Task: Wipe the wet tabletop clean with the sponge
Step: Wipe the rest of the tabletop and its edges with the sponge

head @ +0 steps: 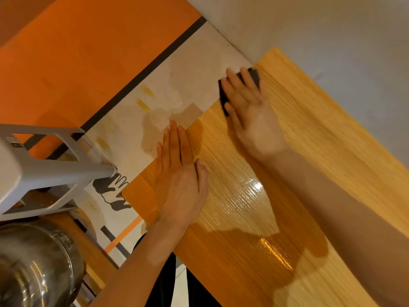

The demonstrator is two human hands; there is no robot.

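Below you runs a floor of orange panels (73, 54) and pale tile (177, 85), split by a dark stripe (141, 78), with a grey wall (321, 29) filling the picture from twelve to three o'clock. The wood-grain tabletop (287, 173) slants from about one o'clock down to five o'clock, its long edge facing the floor. It shines wet near the middle, with a bright glare patch (254, 187) and a darker film of water (276, 258) toward five o'clock.

Your right hand (250, 111) reaches toward one o'clock and lies flat, fingers straight and slightly fanned, pressing down on the sponge (254, 74). The sponge is dark, almost black, and sits at the far corner of the tabletop, right on the edge where wood meets tile; only its ends show past your fingertips and beside your thumb.

Your left hand (181, 173) rests palm-down at the centre of the picture, fingers straight and held together, thumb out to the side. It lies on the tabletop near the long edge and holds nothing.

At nine o'clock stands a grey plastic stool (44, 171). At seven o'clock a shiny steel pot (37, 262) fills the corner. Between stool and tabletop the floor carries dark hand-shaped markings (112, 187).
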